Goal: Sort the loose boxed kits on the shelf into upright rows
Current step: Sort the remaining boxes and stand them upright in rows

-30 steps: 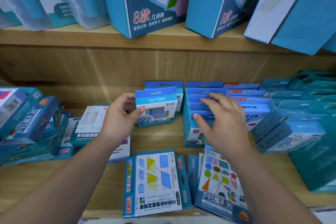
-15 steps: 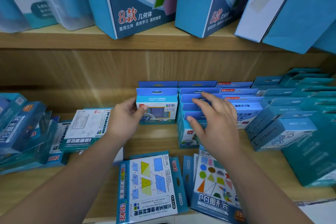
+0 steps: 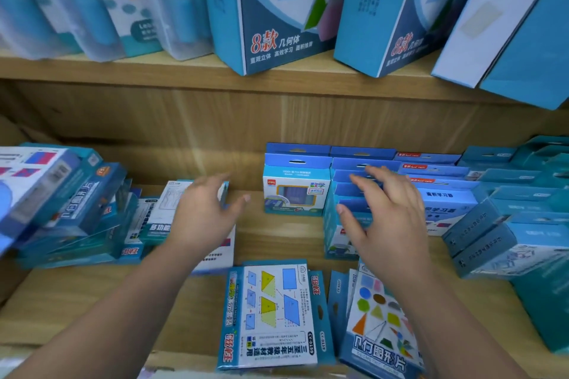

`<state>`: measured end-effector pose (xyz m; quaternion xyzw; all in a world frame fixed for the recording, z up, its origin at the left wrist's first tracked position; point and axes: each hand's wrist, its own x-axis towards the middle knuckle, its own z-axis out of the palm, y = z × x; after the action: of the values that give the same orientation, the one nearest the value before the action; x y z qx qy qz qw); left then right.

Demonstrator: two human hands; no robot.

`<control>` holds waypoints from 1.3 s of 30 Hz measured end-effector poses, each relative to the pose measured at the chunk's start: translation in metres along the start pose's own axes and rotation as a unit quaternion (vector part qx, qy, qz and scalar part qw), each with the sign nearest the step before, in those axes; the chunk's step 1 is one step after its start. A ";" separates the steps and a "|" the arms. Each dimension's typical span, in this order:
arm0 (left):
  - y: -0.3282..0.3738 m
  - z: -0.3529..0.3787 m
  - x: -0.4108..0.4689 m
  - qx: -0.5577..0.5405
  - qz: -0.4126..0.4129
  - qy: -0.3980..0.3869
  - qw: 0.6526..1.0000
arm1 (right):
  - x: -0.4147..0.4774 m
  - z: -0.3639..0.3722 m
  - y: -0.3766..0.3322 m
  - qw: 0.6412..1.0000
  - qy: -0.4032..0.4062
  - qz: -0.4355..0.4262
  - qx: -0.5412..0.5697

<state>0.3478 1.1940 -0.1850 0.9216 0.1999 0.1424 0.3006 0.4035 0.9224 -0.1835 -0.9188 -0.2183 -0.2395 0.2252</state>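
Two hands hover, both empty, fingers spread and loose. One small blue upright boxed kit [image 3: 296, 191] stands on the pale wooden shelf [image 3: 92, 311]. The left hand [image 3: 203, 212] floats just left of it, apart, over a flat white box [image 3: 174, 200]. The right hand [image 3: 388, 218] hangs just right of it, over the upright row of blue boxes [image 3: 334, 234]; I can't tell if it touches. In front lie two flat shape-printed kits [image 3: 271, 314].
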 end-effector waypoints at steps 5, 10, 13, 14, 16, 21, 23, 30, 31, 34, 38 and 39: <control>-0.033 -0.020 -0.002 0.170 -0.063 -0.051 0.982 | -0.003 0.007 -0.048 0.990 -0.002 -0.099 0.104; -0.046 -0.014 -0.002 0.243 -0.093 -0.119 0.958 | -0.008 0.031 -0.084 0.957 -0.229 -0.082 0.161; -0.047 -0.012 -0.002 0.233 -0.098 -0.124 0.960 | -0.002 0.052 -0.090 0.930 -0.323 -0.046 0.170; -0.047 -0.013 -0.003 0.221 -0.098 -0.124 0.962 | 0.002 0.057 -0.091 0.924 -0.340 -0.040 0.168; -0.049 -0.015 -0.003 0.195 -0.101 -0.118 0.968 | 0.009 0.064 -0.094 0.914 -0.367 -0.027 0.169; -0.049 -0.021 -0.006 0.140 -0.110 -0.092 0.980 | 0.017 0.079 -0.097 0.899 -0.408 -0.007 0.157; -0.045 -0.027 -0.012 0.122 -0.100 -0.071 0.985 | 0.018 0.083 -0.098 0.895 -0.420 0.001 0.152; -0.047 -0.057 -0.068 0.119 0.002 0.003 0.993 | 0.025 0.101 -0.115 0.876 -0.452 -0.027 0.168; -0.051 -0.060 -0.079 0.118 0.015 0.014 0.993 | 0.026 0.106 -0.117 0.873 -0.457 -0.034 0.169; -0.062 -0.067 -0.107 0.142 0.026 0.035 0.989 | 0.032 0.118 -0.127 0.859 -0.490 -0.047 0.142; -0.078 -0.074 -0.136 0.151 -0.005 0.040 0.988 | 0.040 0.125 -0.140 0.846 -0.521 -0.078 0.088; -0.082 -0.075 -0.141 0.148 -0.008 0.039 0.988 | 0.041 0.128 -0.142 0.846 -0.521 -0.085 0.077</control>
<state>0.1720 1.2277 -0.1965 0.9479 0.2382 0.1448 0.1542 0.4073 1.1149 -0.2173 -0.8659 -0.3989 0.2740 0.1265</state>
